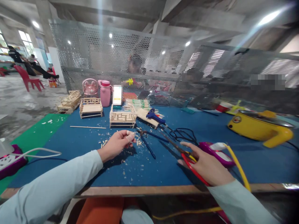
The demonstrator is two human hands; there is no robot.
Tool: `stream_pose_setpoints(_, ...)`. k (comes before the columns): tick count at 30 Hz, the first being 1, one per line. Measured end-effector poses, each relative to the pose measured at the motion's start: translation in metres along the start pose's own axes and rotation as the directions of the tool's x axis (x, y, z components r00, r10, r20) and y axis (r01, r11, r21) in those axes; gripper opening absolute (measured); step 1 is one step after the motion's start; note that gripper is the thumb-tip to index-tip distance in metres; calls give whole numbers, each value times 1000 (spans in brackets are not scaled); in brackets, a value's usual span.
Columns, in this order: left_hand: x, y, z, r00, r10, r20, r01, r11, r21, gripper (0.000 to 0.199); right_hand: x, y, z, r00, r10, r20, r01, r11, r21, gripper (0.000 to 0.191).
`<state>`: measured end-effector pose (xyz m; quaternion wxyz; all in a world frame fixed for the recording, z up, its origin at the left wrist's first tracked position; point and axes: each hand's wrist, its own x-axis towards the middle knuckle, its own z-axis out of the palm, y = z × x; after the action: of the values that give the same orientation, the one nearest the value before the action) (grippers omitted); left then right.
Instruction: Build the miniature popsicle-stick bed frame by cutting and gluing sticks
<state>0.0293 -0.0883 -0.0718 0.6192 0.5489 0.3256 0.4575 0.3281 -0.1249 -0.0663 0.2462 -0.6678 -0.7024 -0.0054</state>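
Note:
Over the blue table my left hand (120, 143) is closed in a pinch; whatever its fingertips hold is too small to name. To the right, my right hand (205, 161) has its fingers around the red-handled scissors (190, 166), whose blades point up and left. Blue-handled pliers (148, 147) lie open between the hands. Just beyond my left hand stands a small wooden lattice frame model (123, 118), with short stick scraps (139, 141) in front of it. A blue glue gun (155, 116) rests on a flat wooden piece (142, 114).
More wooden models (91, 108) stand at the back left, near a pink bottle (105, 93) and a lit phone (117, 95). A yellow electric pot (254, 126) and a purple power strip (220, 154) sit right. A perforated metal screen (93, 59) lines the back.

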Motion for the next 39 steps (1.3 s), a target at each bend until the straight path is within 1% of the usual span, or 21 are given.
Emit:
stream_pose_setpoints(1, 0, 0, 0, 1000, -3, -4, 3, 1000, 2, 38, -3, -10, -1, 998, -21, 65, 15, 996, 89, 48)
stream_pose_setpoints(2, 0, 1, 0, 1000, -6, -8, 6, 1000, 1, 38, -4, -21, -2, 995, -51, 86, 36, 985, 167, 43)
stream_pose_setpoints(3, 0, 1, 0, 1000, -7, -11, 7, 1000, -3, 39, -5, -33, 0, 993, -87, 85, 64, 968, 243, 40)
stream_pose_setpoints(6, -1, 2, 1, 1000, 1, -12, -1, 1000, -16, 39, -1, -71, 14, 975, -205, 80, 152, 890, 429, 41)
stream_pose_setpoints(8, -2, 3, 1, 1000, 12, -29, -13, 1000, -15, 39, 3, -96, 25, 967, -254, 39, 205, 856, 474, 32)
stream_pose_setpoints(9, -3, 3, 2, 999, 20, -42, -20, 1000, -14, 39, 5, -107, 30, 965, -260, 34, 212, 849, 483, 28)
stream_pose_setpoints(11, -4, 4, 2, 997, 45, -65, -46, 999, -21, 38, 8, -126, 36, 960, -273, 68, 200, 833, 515, 23)
stream_pose_setpoints(13, -4, 5, 2, 994, 84, -71, -87, 996, -36, 35, 8, -138, 39, 955, -285, 79, 197, 813, 547, 22)
stream_pose_setpoints(16, -5, 8, 1, 989, 132, -65, -135, 990, -50, 33, 7, -143, 40, 951, -306, 53, 224, 796, 562, 24)
stream_pose_setpoints(18, -4, 9, 0, 988, 143, -58, -145, 989, -41, 32, 7, -142, 41, 949, -313, 36, 245, 804, 541, 25)
stream_pose_setpoints(23, -5, 12, -1, 985, 166, -43, -164, 986, 42, 35, 6, -140, 42, 946, -325, -14, 294, 835, 464, 30)
stream_pose_setpoints(26, -6, 14, -1, 985, 170, -33, -166, 983, 83, 37, 7, -141, 41, 940, -339, -30, 314, 827, 467, 30)
stream_pose_setpoints(30, -7, 15, -2, 980, 192, -48, -184, 973, 137, 38, 6, -139, 42, 935, -349, -66, 340, 823, 456, 30)
stream_pose_setpoints(32, -8, 16, -2, 977, 207, -44, -199, 969, 150, 36, 5, -136, 43, 934, -351, -59, 340, 829, 444, 27)
stream_pose_setpoints(34, -8, 15, -1, 976, 218, -29, -210, 963, 169, 33, 5, -135, 44, 937, -347, -35, 323, 828, 459, 25)
stream_pose_setpoints(36, -7, 14, -1, 975, 222, -20, -214, 956, 200, 31, 4, -136, 44, 947, -319, -22, 285, 810, 513, 24)
stream_pose_setpoints(38, -7, 13, -1, 968, 249, -22, -235, 935, 264, 29, 6, -141, 44, 974, -226, -35, 198, 758, 621, 24)
stream_pose_setpoints(39, -7, 12, -2, 960, 281, -16, -261, 908, 327, 28, 7, -144, 43, 987, -161, -28, 135, 712, 689, 24)
